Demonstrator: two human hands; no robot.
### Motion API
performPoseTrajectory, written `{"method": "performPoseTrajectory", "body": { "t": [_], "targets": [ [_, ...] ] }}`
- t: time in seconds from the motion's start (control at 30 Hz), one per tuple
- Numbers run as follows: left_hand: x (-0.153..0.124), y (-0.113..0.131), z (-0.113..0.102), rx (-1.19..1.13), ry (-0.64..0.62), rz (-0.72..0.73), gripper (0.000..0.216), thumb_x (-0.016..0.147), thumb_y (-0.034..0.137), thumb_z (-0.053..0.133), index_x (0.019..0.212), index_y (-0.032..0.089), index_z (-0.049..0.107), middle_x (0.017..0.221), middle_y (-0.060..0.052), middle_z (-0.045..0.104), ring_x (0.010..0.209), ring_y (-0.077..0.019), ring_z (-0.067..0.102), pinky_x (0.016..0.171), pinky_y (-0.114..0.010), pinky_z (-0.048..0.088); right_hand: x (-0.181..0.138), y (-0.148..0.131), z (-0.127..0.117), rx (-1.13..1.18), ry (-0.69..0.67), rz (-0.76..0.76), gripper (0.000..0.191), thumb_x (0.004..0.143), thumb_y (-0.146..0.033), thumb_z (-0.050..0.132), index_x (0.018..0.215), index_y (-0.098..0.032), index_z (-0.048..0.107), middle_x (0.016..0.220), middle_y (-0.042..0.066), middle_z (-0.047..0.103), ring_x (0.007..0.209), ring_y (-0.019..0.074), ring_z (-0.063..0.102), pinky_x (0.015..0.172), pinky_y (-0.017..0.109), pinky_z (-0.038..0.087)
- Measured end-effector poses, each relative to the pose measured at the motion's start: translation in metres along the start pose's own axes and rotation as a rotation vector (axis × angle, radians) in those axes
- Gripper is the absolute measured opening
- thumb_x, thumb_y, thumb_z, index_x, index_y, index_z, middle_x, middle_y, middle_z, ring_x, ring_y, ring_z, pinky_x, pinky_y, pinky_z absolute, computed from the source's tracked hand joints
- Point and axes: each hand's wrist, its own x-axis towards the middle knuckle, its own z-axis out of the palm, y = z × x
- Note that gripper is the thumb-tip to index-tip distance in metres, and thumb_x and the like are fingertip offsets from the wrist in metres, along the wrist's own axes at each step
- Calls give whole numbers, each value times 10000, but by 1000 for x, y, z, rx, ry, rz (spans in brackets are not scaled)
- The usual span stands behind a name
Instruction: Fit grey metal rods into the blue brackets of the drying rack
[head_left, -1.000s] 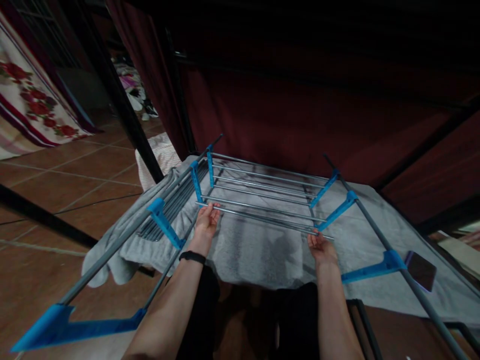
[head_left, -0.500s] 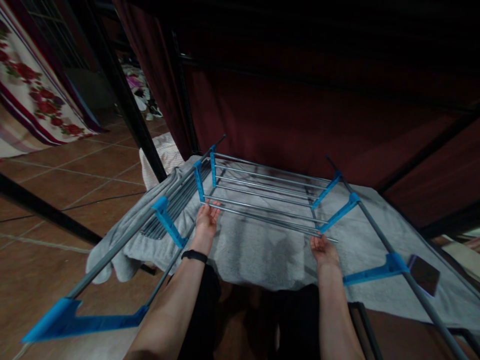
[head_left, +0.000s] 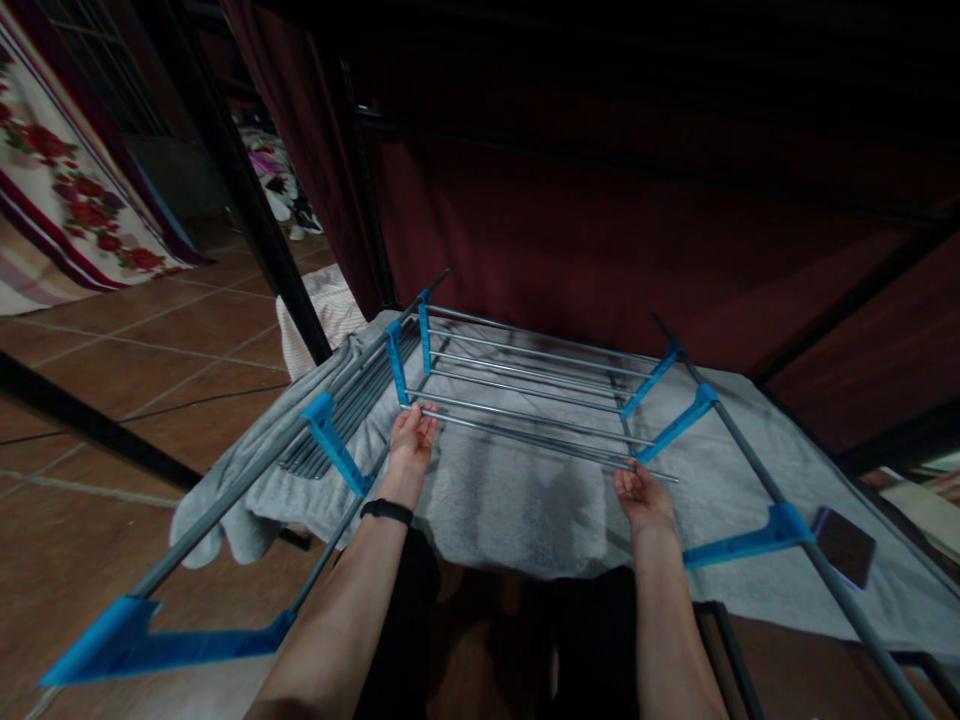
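Observation:
A rack frame of grey metal tubes with blue plastic brackets (head_left: 335, 447) lies over a grey blanket in front of me. Thin metal rods span between its two sides. My left hand (head_left: 411, 447), palm up with a black wristband below it, has its fingers closed at the left end of a loose metal rod (head_left: 517, 433), beside a blue bracket (head_left: 396, 362). At the same rod's right part, my right hand (head_left: 643, 496) pinches with curled fingers, just below another blue bracket (head_left: 679, 425). The rod's right tip sticks out past that hand.
More metal rods (head_left: 352, 405) lie bundled on the grey blanket (head_left: 517, 510) at the left. A phone (head_left: 845, 547) rests at the right. Black bed posts (head_left: 247, 190) and a dark red curtain (head_left: 600, 240) stand around. Tiled floor (head_left: 135, 370) shows at the left.
My right hand has shifted slightly left along the rod, so a little more of its right end shows. My left hand stays at the left end.

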Motion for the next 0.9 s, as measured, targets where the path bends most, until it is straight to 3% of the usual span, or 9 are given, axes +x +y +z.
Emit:
{"method": "performPoseTrajectory", "body": {
  "t": [0.17,0.33,0.53,0.7,0.9],
  "targets": [
    [1,-1,0,16,16,-15,197,900,155,671,760,186,537,749,-6,701,684,-109,695,648,-202,533,-7,9,7,9,-56,-14,194,844,-27,582,772,-206,607,742,-43,701,679,67,690,706,179,604],
    [2,-2,0,2,5,-6,190,885,107,677,753,178,559,733,7,694,657,-94,677,664,-203,527,-11,17,11,-6,-126,-27,194,814,-17,611,773,-206,599,775,-25,726,743,84,717,761,205,623],
    [-1,-1,1,25,-38,-31,55,896,118,659,863,161,665,793,-25,713,720,-106,694,721,-215,536,-10,18,9,-8,-101,-55,158,826,-63,637,775,-209,609,745,-39,713,707,86,705,747,223,634],
    [-1,0,1,20,-18,-50,128,944,128,571,907,157,690,830,-48,716,770,-130,706,740,-242,552,-11,17,12,15,-86,-44,146,842,-94,649,761,-207,605,715,-48,693,678,78,688,769,223,629],
    [-3,0,2,34,-25,-40,88,932,138,609,884,168,676,823,-32,717,750,-116,695,718,-224,551,-14,16,14,9,-100,-53,151,833,-68,638,781,-207,613,726,-42,704,683,77,696,757,206,629]
  ]
}}
